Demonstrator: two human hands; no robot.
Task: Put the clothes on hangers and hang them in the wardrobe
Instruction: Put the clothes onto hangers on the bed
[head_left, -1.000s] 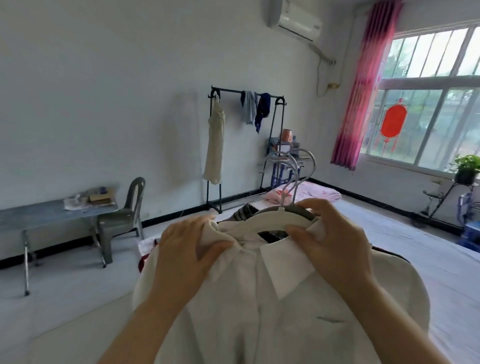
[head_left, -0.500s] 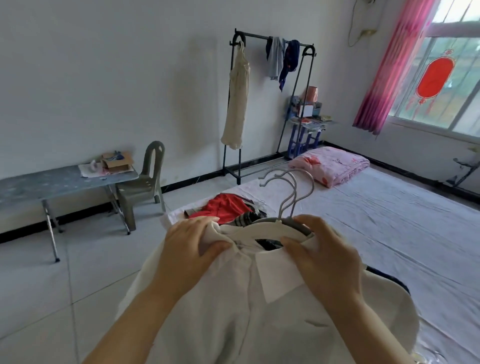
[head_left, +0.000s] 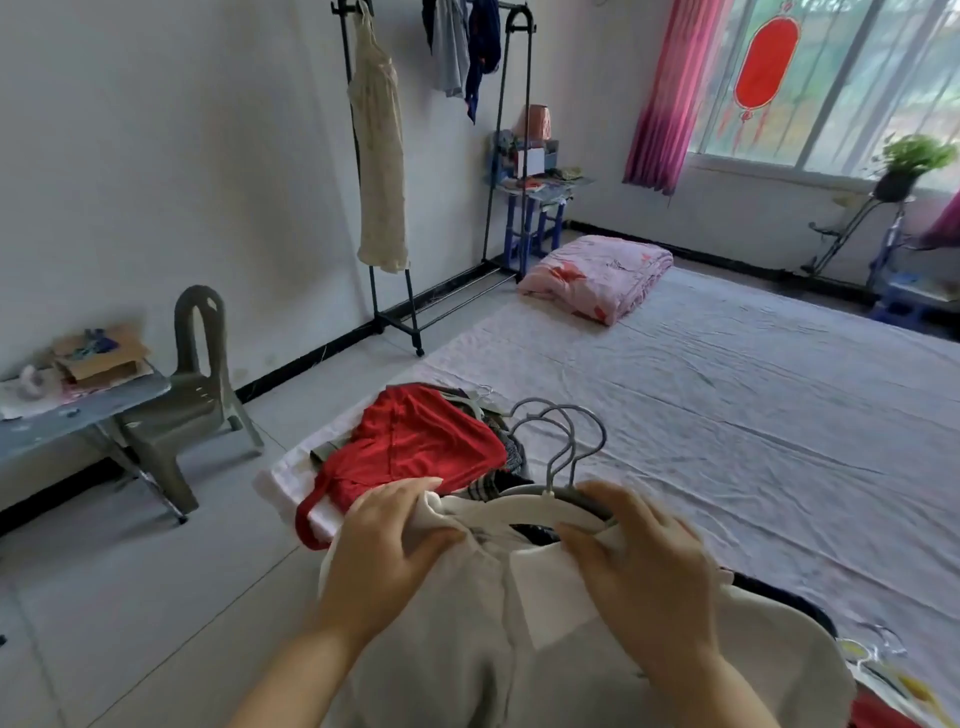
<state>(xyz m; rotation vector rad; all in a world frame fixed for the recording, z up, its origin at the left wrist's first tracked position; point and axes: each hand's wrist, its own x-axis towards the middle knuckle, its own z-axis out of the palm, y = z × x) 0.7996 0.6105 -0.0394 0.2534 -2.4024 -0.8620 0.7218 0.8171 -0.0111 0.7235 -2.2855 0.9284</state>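
The shirt, white, hangs in both hands over the bed's near-left corner, collar toward the camera; the hangers sit at its neck, hooks standing up above it; the left hand has its fingers curled over the shirt's shoulder, thumb beneath, pinching the cloth; the right hand has its fingers bent over the hangers' arm, thumb against the collar, gripping both together; a red garment tops a pile of clothes on that same corner of the bed, just beyond the hands; a folded pink quilt lies at the bed's far end; the rack stands by the wall past the bed's far-left corner, a cream dress and darker clothes hanging on it; a chair and a desk stand left of the bed, across the floor.
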